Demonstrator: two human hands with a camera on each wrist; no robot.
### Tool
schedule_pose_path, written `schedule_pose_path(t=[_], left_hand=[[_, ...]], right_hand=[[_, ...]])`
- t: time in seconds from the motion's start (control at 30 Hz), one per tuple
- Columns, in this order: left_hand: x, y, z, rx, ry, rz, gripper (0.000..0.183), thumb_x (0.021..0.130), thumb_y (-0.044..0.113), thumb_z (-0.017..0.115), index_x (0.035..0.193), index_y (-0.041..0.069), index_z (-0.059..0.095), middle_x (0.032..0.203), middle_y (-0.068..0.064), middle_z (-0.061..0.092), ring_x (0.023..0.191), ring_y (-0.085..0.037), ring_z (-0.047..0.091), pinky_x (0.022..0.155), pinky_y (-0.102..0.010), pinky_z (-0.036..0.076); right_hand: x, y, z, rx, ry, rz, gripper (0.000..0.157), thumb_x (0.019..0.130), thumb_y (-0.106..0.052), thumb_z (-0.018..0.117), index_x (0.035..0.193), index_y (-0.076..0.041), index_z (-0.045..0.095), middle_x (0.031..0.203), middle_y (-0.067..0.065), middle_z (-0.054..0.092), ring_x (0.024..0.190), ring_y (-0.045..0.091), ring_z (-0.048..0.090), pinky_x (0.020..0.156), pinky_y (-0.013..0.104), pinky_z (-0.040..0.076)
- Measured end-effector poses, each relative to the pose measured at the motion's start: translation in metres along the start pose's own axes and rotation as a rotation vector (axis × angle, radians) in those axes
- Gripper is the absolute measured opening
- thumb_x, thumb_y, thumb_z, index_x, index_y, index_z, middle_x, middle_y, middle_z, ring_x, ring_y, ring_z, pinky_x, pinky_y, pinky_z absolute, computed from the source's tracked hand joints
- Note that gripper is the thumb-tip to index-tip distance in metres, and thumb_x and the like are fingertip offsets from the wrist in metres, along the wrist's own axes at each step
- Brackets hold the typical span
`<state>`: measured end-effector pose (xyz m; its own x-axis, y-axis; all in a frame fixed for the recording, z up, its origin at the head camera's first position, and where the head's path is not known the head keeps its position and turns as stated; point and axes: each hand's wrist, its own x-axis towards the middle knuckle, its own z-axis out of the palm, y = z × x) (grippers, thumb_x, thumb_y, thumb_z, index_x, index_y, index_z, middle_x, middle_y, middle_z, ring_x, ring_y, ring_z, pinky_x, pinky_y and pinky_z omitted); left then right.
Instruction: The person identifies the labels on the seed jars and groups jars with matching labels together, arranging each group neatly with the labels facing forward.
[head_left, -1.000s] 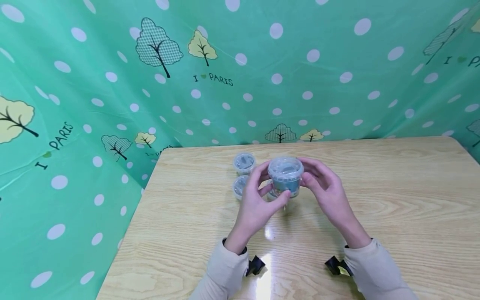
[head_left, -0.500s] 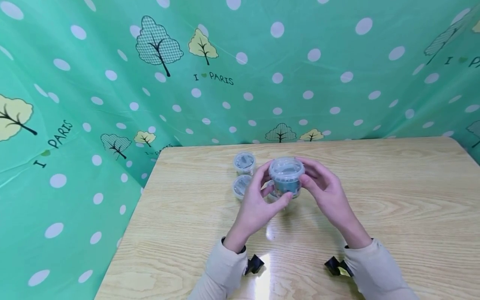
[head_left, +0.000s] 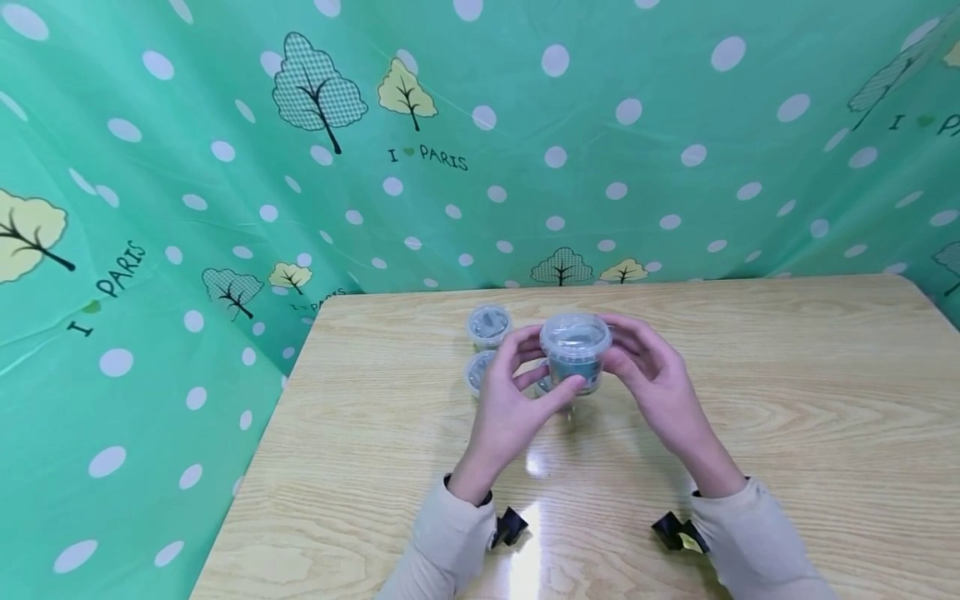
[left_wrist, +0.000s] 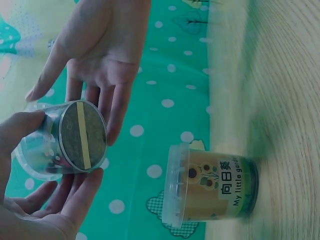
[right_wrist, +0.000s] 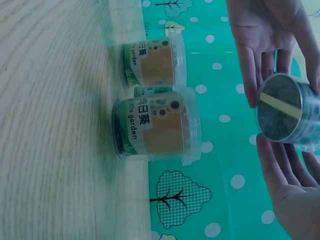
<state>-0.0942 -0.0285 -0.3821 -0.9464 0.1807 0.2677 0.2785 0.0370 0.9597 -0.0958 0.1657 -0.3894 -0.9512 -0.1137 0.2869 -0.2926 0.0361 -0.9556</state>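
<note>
Both hands hold a clear lidded plastic tub (head_left: 576, 343) with a bluish label, raised above the table. My left hand (head_left: 517, 408) grips it from the left, thumb at the lower front and fingers round the side. From the right, my right hand (head_left: 660, 387) holds it, thumb against the near side and fingers behind. In the left wrist view the held tub's base (left_wrist: 84, 136) shows dark with a pale yellow strip across it. A similar tub (left_wrist: 212, 185) with an orange-brown sunflower label reading "My little garden" stands upright on the table.
On the wooden table (head_left: 360, 467), one lidded tub (head_left: 489, 325) stands at the back left and another tub (head_left: 478, 372) before it. A third tub (head_left: 543, 382) is mostly hidden behind the hands. Green dotted cloth (head_left: 555, 108) hangs behind and at the left.
The held tub has shifted very slightly to the right, with both hands keeping hold of it. The tubs on the table have stayed put.
</note>
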Motion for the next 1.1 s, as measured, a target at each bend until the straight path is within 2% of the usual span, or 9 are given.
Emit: schedule_pose_path(t=[0.2,0.47,0.7,0.87,1.0,1.1], left_hand=[[0.001,0.000,-0.004,-0.029,-0.032,-0.030,0.062,0.082,0.009,0.080,0.137,0.010,0.050,0.131,-0.009,0.058,0.119,-0.023,0.058,0.097,-0.030,0.055],[0.003,-0.003,-0.008,-0.063,-0.067,-0.045,0.062,0.083,0.006,0.078,0.138,0.011,0.050,0.133,-0.010,0.058,0.121,-0.025,0.057,0.100,-0.033,0.054],[0.003,-0.006,-0.010,-0.102,-0.078,-0.051,0.061,0.083,0.003,0.076,0.138,0.009,0.049,0.133,-0.011,0.058,0.122,-0.024,0.057,0.102,-0.035,0.053],[0.004,-0.007,-0.010,-0.115,-0.088,-0.027,0.062,0.083,0.000,0.075,0.138,0.006,0.048,0.134,-0.013,0.057,0.123,-0.026,0.056,0.105,-0.035,0.051],[0.005,-0.009,-0.010,-0.102,-0.089,0.015,0.062,0.083,-0.002,0.075,0.139,0.005,0.048,0.135,-0.013,0.055,0.124,-0.026,0.055,0.107,-0.035,0.049],[0.004,-0.010,-0.010,-0.094,-0.083,0.022,0.062,0.084,-0.002,0.075,0.140,0.005,0.049,0.135,-0.012,0.055,0.124,-0.026,0.054,0.106,-0.037,0.050]], right_hand=[[0.002,-0.001,-0.007,0.025,-0.050,0.013,0.040,0.107,-0.014,0.042,0.146,-0.004,0.045,0.133,0.002,0.059,0.116,0.011,0.061,0.092,0.026,0.057],[0.003,-0.004,-0.013,0.003,-0.151,0.025,0.043,0.106,-0.011,0.045,0.148,-0.005,0.042,0.141,0.013,0.055,0.120,0.009,0.060,0.094,0.026,0.056],[0.005,-0.005,-0.013,-0.004,-0.205,0.042,0.044,0.106,-0.012,0.044,0.149,-0.004,0.040,0.146,0.019,0.049,0.125,0.008,0.056,0.098,0.024,0.054],[0.004,-0.004,-0.012,-0.021,-0.203,0.064,0.044,0.107,-0.016,0.044,0.150,-0.007,0.040,0.146,0.018,0.048,0.124,0.007,0.056,0.097,0.023,0.054],[0.004,-0.003,-0.010,-0.007,-0.182,0.050,0.044,0.106,-0.014,0.046,0.149,-0.006,0.041,0.144,0.017,0.050,0.123,0.009,0.057,0.099,0.023,0.053],[0.003,-0.002,-0.007,-0.012,-0.148,0.033,0.044,0.105,-0.012,0.048,0.148,-0.006,0.043,0.142,0.015,0.053,0.123,0.010,0.057,0.100,0.021,0.051]])
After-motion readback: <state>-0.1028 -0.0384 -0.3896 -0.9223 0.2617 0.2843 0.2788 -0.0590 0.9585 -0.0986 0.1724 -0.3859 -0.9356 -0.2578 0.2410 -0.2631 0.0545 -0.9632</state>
